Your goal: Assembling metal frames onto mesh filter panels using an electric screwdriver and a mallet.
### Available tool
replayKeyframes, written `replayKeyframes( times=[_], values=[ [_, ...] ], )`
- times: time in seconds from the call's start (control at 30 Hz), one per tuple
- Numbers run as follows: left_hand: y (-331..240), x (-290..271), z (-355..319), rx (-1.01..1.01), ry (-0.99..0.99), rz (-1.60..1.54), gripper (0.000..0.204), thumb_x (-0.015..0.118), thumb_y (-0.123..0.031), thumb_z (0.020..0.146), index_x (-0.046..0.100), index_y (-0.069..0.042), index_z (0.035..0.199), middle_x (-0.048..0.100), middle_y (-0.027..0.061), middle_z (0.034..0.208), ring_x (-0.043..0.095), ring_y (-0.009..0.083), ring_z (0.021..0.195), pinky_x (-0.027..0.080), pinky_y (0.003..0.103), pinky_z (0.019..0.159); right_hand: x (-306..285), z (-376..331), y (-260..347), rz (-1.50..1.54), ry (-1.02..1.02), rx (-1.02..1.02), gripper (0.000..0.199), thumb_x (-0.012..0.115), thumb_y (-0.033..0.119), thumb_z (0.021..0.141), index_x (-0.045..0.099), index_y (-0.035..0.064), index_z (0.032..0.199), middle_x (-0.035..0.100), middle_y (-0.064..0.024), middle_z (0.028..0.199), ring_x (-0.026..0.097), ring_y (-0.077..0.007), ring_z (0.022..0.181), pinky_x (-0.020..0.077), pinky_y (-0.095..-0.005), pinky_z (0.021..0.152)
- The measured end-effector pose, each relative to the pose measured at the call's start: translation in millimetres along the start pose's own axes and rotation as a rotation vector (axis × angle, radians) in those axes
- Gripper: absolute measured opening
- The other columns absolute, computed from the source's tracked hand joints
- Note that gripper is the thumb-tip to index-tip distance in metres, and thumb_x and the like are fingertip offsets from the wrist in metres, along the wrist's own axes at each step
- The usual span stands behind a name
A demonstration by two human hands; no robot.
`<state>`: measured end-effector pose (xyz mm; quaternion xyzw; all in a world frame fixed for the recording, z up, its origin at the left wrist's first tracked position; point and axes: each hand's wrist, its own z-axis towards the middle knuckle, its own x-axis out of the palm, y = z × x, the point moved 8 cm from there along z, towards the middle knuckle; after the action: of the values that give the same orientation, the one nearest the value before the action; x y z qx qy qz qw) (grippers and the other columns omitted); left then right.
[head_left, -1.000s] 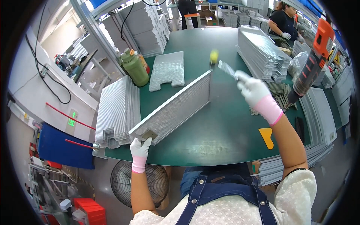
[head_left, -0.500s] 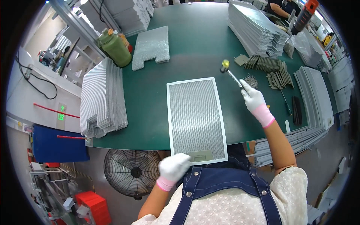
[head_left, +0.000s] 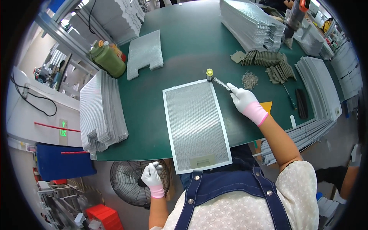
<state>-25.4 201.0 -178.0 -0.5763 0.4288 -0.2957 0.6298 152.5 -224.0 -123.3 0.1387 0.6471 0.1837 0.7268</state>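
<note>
A rectangular metal mesh filter panel (head_left: 196,124) in a white frame lies flat on the green table (head_left: 191,46), its near end jutting past the table's front edge. My right hand (head_left: 243,100), in a white glove, holds a slim metal tool (head_left: 221,83) whose yellow-capped head (head_left: 209,73) stands at the panel's far right corner. My left hand (head_left: 152,175), also gloved, hangs off the table's front edge, left of the panel's near end, fingers loosely curled and holding nothing.
A stack of mesh panels (head_left: 100,111) lies at the table's left edge, more stacks (head_left: 249,23) at the back and right (head_left: 318,84). A green bottle (head_left: 108,60), small metal clips (head_left: 268,63), a screwdriver (head_left: 288,97) and a floor fan (head_left: 130,184) are nearby.
The panel went from standing on edge to lying flat. My left hand let go of its near end and dropped below the table edge. My right hand stayed on the tool at the far corner.
</note>
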Motion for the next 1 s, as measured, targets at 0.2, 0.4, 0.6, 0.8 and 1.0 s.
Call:
replayKeyframes(
  times=[0.2, 0.4, 0.6, 0.8, 1.0],
  values=[
    [39, 37, -12, -0.502, 0.477, -0.003, 0.042, 0.045, -0.032, 0.096, 0.063, 0.007, 0.093, 0.067, 0.0139, 0.080, 0.066, 0.0184, 0.065, 0.053, 0.027, 0.059, -86, -50, -65, 0.076, -0.481, 0.146, 0.039, 0.055, 0.015, 0.086, 0.053, 0.0163, 0.125, 0.057, -0.0148, 0.079, 0.058, -0.0266, 0.065, 0.0468, -0.0358, 0.059],
    [16, 91, -35, -0.434, 0.909, -0.063, 0.040, 0.063, -0.016, 0.085, 0.051, 0.004, 0.117, 0.063, 0.0096, 0.099, 0.061, 0.0149, 0.084, 0.049, 0.027, 0.074, -108, -131, -120, -0.589, -0.446, 0.574, 0.045, 0.041, 0.038, 0.093, 0.058, 0.0047, 0.069, 0.061, -0.0137, 0.071, 0.059, -0.0317, 0.068, 0.0485, -0.0432, 0.058],
    [-23, 147, -28, -0.387, 0.913, 0.027, 0.024, 0.057, -0.015, 0.089, 0.056, 0.001, 0.106, 0.066, 0.0118, 0.084, 0.061, 0.0182, 0.068, 0.050, 0.026, 0.059, -82, -167, -79, -0.008, -0.629, 0.195, 0.025, 0.056, 0.014, 0.075, 0.062, 0.0122, 0.100, 0.059, -0.0087, 0.080, 0.054, -0.0291, 0.075, 0.0453, -0.0394, 0.067],
    [-65, 279, -89, -0.246, 1.046, -0.166, 0.035, 0.069, -0.009, 0.079, 0.049, 0.005, 0.105, 0.062, 0.0144, 0.089, 0.064, 0.0210, 0.069, 0.055, 0.031, 0.061, -13, -151, -11, 1.096, -0.273, 0.097, 0.055, 0.059, 0.024, 0.088, 0.037, -0.0034, 0.130, 0.054, -0.0138, 0.118, 0.051, -0.0172, 0.106, 0.0401, -0.0295, 0.094],
    [-87, 291, -70, -0.291, 1.007, -0.205, 0.041, 0.054, -0.010, 0.089, 0.041, 0.005, 0.125, 0.058, 0.0123, 0.084, 0.057, 0.0143, 0.065, 0.048, 0.023, 0.059, -100, -212, -83, 0.965, -0.752, 0.471, 0.019, 0.056, 0.021, 0.088, 0.054, 0.0031, 0.094, 0.054, -0.0011, 0.077, 0.055, -0.0121, 0.072, 0.0477, -0.0271, 0.066]
  ],
)
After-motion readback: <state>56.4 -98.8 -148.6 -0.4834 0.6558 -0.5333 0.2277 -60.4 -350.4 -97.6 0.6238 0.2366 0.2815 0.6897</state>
